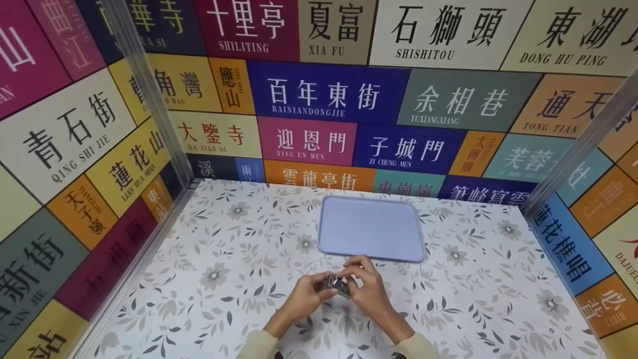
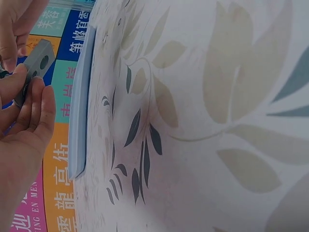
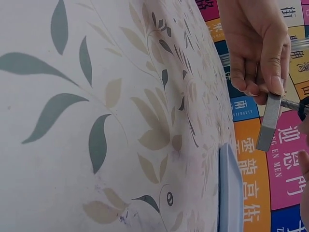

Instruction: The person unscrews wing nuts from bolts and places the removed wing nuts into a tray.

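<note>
In the head view, both hands meet over the near part of the table, around a small metal assembly [image 1: 337, 283]. A grey metal bar with round holes [image 2: 42, 59] shows in the left wrist view, pinched between thumb and fingers of my left hand [image 1: 307, 293]. From the right wrist view, a threaded bolt [image 3: 290, 105] sticks out of the bar toward a dark round piece [image 3: 304, 108]. My right hand [image 1: 369, 288] pinches at the bolt's side of the assembly, its fingertips partly cut off by the right wrist view's edge.
A pale blue-lilac tray [image 1: 371, 229] lies on the table just beyond the hands. The tabletop [image 1: 239, 249] has a leaf and flower print. Walls of coloured name panels [image 1: 329, 94] enclose the back and both sides.
</note>
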The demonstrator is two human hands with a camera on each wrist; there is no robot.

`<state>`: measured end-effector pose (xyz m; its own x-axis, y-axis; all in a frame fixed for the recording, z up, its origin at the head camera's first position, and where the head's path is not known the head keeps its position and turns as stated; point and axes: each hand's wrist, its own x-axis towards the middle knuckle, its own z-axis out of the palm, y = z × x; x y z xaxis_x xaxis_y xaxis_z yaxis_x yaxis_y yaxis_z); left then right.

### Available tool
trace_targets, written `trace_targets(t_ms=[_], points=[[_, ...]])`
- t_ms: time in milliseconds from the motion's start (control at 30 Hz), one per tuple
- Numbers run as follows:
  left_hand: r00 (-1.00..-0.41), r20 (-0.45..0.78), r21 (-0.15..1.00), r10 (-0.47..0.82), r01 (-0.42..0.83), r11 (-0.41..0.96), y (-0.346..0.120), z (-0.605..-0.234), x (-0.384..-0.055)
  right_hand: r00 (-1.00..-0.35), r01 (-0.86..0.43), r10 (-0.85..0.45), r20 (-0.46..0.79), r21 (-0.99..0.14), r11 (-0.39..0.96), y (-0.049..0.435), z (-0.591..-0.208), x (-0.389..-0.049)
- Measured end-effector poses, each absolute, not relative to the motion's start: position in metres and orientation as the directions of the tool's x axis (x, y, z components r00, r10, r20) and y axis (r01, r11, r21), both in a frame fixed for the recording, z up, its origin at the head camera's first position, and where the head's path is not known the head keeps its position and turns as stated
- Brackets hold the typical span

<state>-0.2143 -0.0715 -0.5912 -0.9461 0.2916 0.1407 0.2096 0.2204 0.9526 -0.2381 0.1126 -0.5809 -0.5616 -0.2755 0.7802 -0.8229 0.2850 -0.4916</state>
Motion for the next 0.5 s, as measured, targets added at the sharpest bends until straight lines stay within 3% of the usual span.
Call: trace_targets(t_ms=[267,500], points=[[-0.945,0.138,0.951,0.296,0.210,0.229,-0.0700,-0.5914,-0.2162,-0.569,-0.811,-0.234,0.788,-0.491,0.317,0.1128,-0.5851,-0.2395],[-0.951,0.106,0.951,0.292,0.182,0.248,-0.0693,-0.5902,-0.2160,-0.627,-0.769,-0.228,0.745,-0.542,0.339,0.1167,-0.5823,-0.2339]])
